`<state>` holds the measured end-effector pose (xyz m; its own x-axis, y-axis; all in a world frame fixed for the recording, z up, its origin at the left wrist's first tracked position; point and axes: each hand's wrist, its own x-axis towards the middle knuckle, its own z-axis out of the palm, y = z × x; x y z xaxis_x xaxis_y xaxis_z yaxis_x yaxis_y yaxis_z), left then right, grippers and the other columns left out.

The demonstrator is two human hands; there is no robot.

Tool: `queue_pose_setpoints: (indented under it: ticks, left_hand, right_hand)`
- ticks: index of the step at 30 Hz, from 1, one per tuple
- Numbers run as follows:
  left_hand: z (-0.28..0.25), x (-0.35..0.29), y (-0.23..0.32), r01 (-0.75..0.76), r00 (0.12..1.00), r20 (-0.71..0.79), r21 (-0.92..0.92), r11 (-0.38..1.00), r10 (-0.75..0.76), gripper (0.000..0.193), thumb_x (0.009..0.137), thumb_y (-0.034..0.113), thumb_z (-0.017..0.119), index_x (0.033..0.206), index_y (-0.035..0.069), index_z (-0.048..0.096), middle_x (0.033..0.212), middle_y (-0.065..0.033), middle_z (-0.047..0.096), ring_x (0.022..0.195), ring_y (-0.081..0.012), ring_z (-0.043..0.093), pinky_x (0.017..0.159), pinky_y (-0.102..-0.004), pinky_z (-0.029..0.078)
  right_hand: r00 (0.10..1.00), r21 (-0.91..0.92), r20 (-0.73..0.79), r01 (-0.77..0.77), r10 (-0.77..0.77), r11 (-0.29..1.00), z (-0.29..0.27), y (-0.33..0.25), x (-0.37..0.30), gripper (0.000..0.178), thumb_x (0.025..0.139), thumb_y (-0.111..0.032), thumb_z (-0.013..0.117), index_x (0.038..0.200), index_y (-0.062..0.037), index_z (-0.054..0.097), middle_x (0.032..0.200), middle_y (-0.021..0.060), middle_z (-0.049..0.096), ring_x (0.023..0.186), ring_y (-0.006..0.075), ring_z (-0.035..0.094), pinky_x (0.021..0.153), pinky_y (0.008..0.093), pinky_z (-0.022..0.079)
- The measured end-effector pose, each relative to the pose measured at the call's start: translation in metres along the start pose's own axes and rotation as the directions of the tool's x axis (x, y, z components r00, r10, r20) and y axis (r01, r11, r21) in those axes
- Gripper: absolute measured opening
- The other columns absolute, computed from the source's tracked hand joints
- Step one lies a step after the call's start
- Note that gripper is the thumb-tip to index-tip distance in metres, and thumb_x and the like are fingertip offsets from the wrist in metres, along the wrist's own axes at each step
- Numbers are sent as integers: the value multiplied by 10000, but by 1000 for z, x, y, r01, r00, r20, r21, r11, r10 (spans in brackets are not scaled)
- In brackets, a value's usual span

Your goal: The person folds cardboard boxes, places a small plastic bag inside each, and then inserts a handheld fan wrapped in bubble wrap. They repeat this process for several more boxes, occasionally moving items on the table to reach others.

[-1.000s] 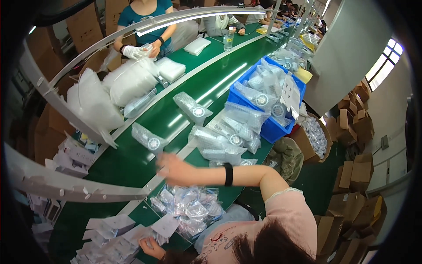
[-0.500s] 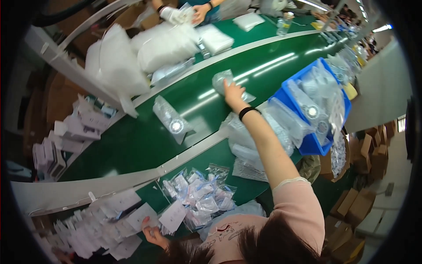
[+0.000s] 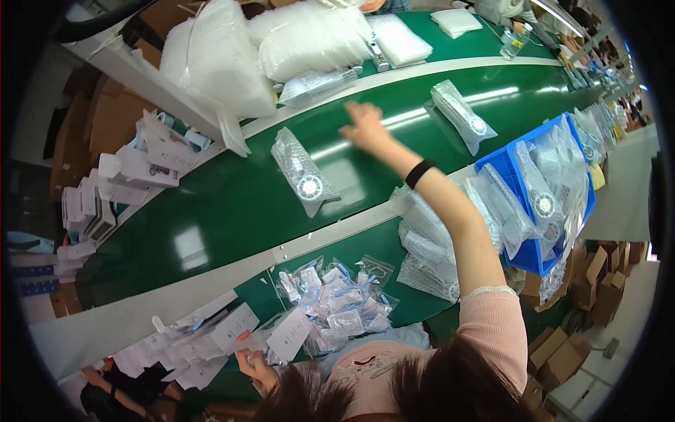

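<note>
Seen from a person's head, a green desk crosses the view. Just right of 12 o'clock, the right hand is over it, blurred, empty and loosely open, fingers spread; a black band circles its wrist. It is between two bubble-wrapped packets, apparently touching neither: the near packet lies towards 11 o'clock, the far packet at 2. Each shows a round white disc at its lower end.

At 7 o'clock, the left hand is half curled beside a white box; whether it grips the box, I cannot tell. More boxes spread towards 8 o'clock.

Small clear bags are heaped at 6 o'clock. More wrapped packs lie near 4, beside a full blue crate at 3. White bubble-wrap stacks stand near 11, and a bottle between 1 and 2.
</note>
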<state>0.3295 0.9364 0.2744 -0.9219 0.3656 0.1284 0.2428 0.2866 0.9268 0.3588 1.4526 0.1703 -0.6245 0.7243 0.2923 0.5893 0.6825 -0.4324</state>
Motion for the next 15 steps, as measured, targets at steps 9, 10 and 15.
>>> queue_pose_setpoints:
  ticks: [9, 10, 15]
  left_hand:
    - [5, 7, -7, -21, 1000, -1, 71, 997, 21, 103, 614, 22, 471, 679, -10, 398, 979, -197, 572, 892, -272, 513, 852, -345, 353]
    - [2, 6, -6, -40, 999, -5, 70, 997, 40, 101, 621, 21, 472, 682, -10, 398, 978, -196, 572, 899, -269, 518, 846, -342, 358]
    - [2, 12, -9, -49, 999, 13, 80, 996, 49, 83, 654, 0, 482, 698, -17, 414, 964, -178, 578, 873, -248, 532, 815, -295, 372]
  right_hand:
    - [904, -436, 353, 387, -242, 813, 64, -140, -83, 262, 763, -251, 496, 978, -149, 606, 1312, 127, 321, 1056, 376, 413, 744, 541, 399]
    - [890, -374, 384, 392, -245, 840, 54, -125, -75, 223, 759, -219, 490, 912, -146, 635, 1321, 96, 318, 1059, 358, 415, 751, 519, 406]
    - [953, -656, 284, 271, -103, 704, -5, 3, -40, 176, 736, -143, 528, 883, -120, 623, 1294, 24, 350, 1095, 322, 405, 775, 496, 412]
